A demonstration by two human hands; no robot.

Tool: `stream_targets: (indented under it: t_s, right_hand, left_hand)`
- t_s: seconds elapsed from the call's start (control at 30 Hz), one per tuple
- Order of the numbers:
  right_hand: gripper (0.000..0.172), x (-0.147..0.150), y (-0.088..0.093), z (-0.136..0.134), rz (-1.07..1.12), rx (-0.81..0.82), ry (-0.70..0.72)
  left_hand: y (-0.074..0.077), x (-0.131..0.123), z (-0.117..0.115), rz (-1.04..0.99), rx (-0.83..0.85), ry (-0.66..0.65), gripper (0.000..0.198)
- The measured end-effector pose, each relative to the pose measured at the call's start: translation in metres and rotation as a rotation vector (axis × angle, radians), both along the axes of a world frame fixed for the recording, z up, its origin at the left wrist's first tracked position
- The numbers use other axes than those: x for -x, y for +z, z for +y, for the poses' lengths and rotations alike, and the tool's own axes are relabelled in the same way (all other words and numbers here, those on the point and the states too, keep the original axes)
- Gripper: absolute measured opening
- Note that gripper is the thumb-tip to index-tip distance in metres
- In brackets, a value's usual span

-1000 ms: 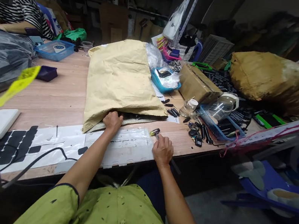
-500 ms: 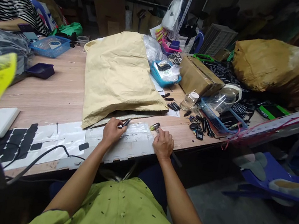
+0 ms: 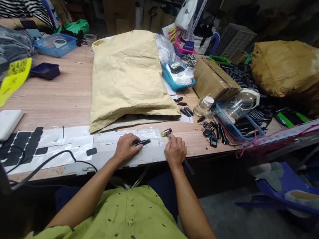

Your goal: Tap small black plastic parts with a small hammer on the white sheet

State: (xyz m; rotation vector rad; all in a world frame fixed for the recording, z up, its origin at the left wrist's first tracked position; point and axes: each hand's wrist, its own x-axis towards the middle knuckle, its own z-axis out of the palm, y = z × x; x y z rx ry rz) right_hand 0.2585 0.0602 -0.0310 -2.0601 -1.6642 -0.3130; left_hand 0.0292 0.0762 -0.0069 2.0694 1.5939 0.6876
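Note:
My left hand (image 3: 126, 147) is closed on a slim black piece (image 3: 143, 142) with a pointed end, which lies low over the white board (image 3: 144, 155) at the table's front edge. What exactly this piece is, I cannot make out. In my right hand (image 3: 175, 151) is the handle of a small hammer (image 3: 166, 132), its yellow and black head pointing away from me above the board's right end. A clear plastic sheet (image 3: 152, 134) covers part of the board. Just behind it rests a large tan paper sack (image 3: 132, 78).
Black parts (image 3: 187, 111), a lidded jar (image 3: 203, 105) and a blue basket (image 3: 238, 126) stand to the right. Sheets of black stickers (image 3: 22, 147), a white power bank (image 3: 4, 125) and a cable (image 3: 62, 153) lie left. A person in stripes (image 3: 29, 2) sits far left.
My left hand has moved right and toward me, bringing the black piece nearer the board's middle. My right hand with the hammer stays almost in place.

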Motion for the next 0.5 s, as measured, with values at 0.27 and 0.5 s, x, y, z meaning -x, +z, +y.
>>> stream_targets:
  t_s: [0.27, 0.5]
  right_hand:
    - [0.033, -0.007, 0.008, -0.008, 0.316, -0.04, 0.142]
    - [0.031, 0.031, 0.032, -0.038, 0.602, -0.043, 0.428]
  left_hand:
    - [0.0, 0.0, 0.001, -0.051, 0.038, -0.031, 0.012]
    - [0.001, -0.003, 0.0, -0.043, 0.045, -0.031, 0.012]
